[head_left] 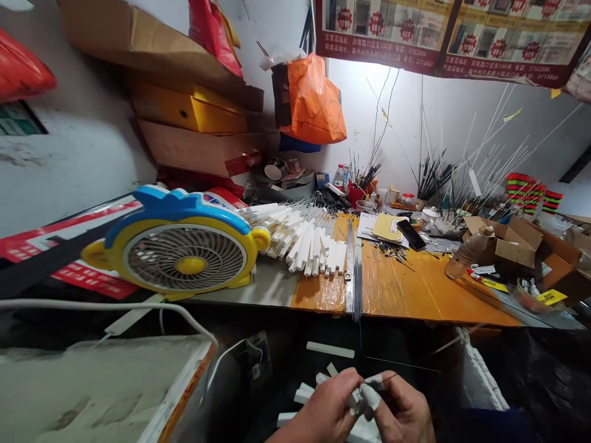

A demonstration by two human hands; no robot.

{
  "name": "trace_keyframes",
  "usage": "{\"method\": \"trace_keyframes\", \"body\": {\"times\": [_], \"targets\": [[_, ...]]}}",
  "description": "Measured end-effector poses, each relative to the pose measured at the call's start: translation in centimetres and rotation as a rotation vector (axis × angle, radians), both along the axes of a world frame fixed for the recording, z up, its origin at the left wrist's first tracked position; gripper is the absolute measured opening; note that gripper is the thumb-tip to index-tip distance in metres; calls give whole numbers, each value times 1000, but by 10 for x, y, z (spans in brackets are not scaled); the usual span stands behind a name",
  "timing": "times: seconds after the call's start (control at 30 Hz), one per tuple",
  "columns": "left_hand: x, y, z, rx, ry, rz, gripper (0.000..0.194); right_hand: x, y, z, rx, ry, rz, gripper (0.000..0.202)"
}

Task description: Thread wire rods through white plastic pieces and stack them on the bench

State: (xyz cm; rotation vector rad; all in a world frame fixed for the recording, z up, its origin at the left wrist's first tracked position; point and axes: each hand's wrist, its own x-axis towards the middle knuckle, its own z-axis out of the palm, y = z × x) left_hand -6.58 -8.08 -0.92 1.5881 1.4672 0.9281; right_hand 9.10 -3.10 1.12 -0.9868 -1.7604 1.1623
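Low in the head view, my left hand (325, 406) is closed around a white stick, most of which the fingers hide. Close against it, my right hand (401, 409) is pinched, with white coverings on the thumb and fingertip. A thin dark line shows at those fingertips; whether it is a wire I cannot tell. Beneath and beside the hands lie several loose white sticks (302, 394) on a dark surface. One white stick (330, 349) lies apart, just beyond the hands. On the table, a big pile of white sticks with thin wires (314, 246) faces me.
A blue and yellow fan (190, 264) stands at the table's left. A metal ruler (349, 264) lies across the orange tabletop (429, 289). Rightward are a phone (410, 235), a plastic bottle (466, 252) and open cardboard boxes (512, 243). A white-edged foam box (482, 372) stands below.
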Motion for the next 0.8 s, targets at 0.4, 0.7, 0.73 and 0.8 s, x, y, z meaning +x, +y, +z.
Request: {"method": "trace_keyframes", "body": {"times": [0.4, 0.7, 0.73, 0.8], "targets": [[-23, -4, 6, 5, -29, -74, 21, 30, 24, 7, -304, 136, -102, 33], [-19, -4, 9, -61, -77, -99, 16, 15, 16, -3, -373, 110, -36, 33], [-20, -4, 10, -62, -71, -104, 18, 17, 16, -5, -375, 118, -57, 33], [-22, -4, 10, -69, -57, -104, 20, 16, 15, -10, -350, 148, -74, 37]]}}
